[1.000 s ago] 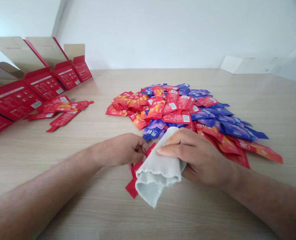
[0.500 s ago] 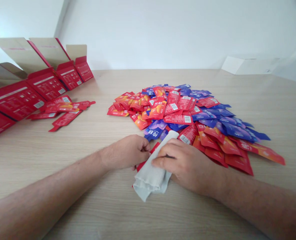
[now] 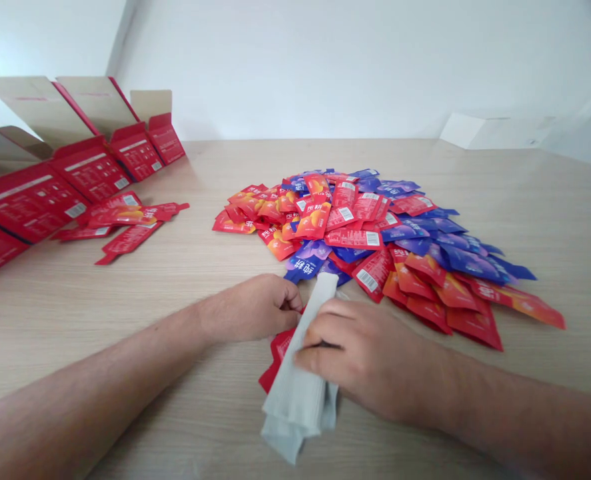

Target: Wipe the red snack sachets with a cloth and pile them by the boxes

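Observation:
Pinched in my right hand [image 3: 355, 353] is a folded white cloth [image 3: 300, 393], its loose end hanging toward me. My left hand [image 3: 268, 307] is closed on the upper end of a red sachet [image 3: 282, 347], which lies partly behind the cloth. The cloth rests over or against that sachet; whether they touch all along, I cannot tell. Just beyond both hands spreads a heap of red sachets [image 3: 312, 220] and blue-purple sachets [image 3: 408, 230], overlapping one another. The nearest blue one [image 3: 302, 263] lies just past my left fingers.
At the left stand several opened red boxes [image 3: 90, 170] in a row with raised flaps. A few red sachets [image 3: 132, 240] lie in front of them. A white box [image 3: 495, 132] sits at the back right against the white wall [image 3: 350, 67].
My right hand has slid the cloth toward me and slightly left, so more of the red sachet shows beside it. My left hand has barely moved.

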`<state>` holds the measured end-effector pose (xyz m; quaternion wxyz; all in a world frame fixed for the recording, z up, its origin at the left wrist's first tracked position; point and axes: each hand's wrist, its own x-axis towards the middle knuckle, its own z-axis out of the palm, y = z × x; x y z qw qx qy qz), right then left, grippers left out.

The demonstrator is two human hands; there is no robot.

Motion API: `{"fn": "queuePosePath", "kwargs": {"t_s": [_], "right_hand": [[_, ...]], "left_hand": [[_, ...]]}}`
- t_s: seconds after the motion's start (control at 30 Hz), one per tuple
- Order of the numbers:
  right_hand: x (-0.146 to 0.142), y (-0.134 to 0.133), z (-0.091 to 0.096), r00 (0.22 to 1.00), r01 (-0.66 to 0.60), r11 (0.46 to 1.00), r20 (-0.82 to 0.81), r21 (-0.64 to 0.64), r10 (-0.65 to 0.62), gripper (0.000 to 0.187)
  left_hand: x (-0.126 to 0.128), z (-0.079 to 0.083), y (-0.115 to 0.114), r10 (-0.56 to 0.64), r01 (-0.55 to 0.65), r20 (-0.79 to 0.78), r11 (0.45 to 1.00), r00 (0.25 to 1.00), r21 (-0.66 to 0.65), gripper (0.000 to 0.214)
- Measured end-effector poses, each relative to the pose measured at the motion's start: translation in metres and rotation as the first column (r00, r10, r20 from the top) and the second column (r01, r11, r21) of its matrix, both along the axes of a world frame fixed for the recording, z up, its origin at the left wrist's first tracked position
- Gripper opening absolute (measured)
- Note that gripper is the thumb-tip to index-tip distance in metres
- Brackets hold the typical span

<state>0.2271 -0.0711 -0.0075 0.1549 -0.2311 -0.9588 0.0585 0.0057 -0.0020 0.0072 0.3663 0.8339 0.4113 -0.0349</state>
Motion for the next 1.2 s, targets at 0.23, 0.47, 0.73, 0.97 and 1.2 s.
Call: {"fn": "queuePosePath", "kwargs": {"t_s": [0.23,0.47,0.73,0.97,1.2], "right_hand": [[0.0000,0.0004,0.0002,0.993,0.106,0.994,-0.044,-0.011,-0.107,0.019],[0.0006,-0.0001,0.0003,0.996,0.064,0.998,-0.063,-0.016,-0.065,0.018],[-0.0012,-0.0007,0.0011,0.999,-0.029,0.999,-0.019,-0.024,0.028,0.018],[-0.0013,-0.0010,-0.0003,1.000,0.004,1.000,-0.014,-0.007,-0.004,0.020],[0.0008,0.0000,-0.0022,0.992,0.109,0.994,-0.058,-0.006,-0.109,0.018]], "left_hand": [[-0.0029,-0.0018,0.0006,-0.004,0.004,-0.001,1.000,1.000,-0.012,0.019],[-0.0019,-0.0004,-0.0007,0.027,-0.027,-0.015,0.999,1.000,-0.033,0.018],[-0.0025,-0.0014,0.0011,0.024,-0.023,0.022,0.998,0.999,-0.062,0.017],[-0.0023,-0.0024,0.0012,0.024,-0.022,0.025,0.998,0.999,-0.064,0.017],[-0.0026,-0.0033,0.0000,0.050,-0.048,0.027,0.996,0.998,-0.072,0.016]]}}
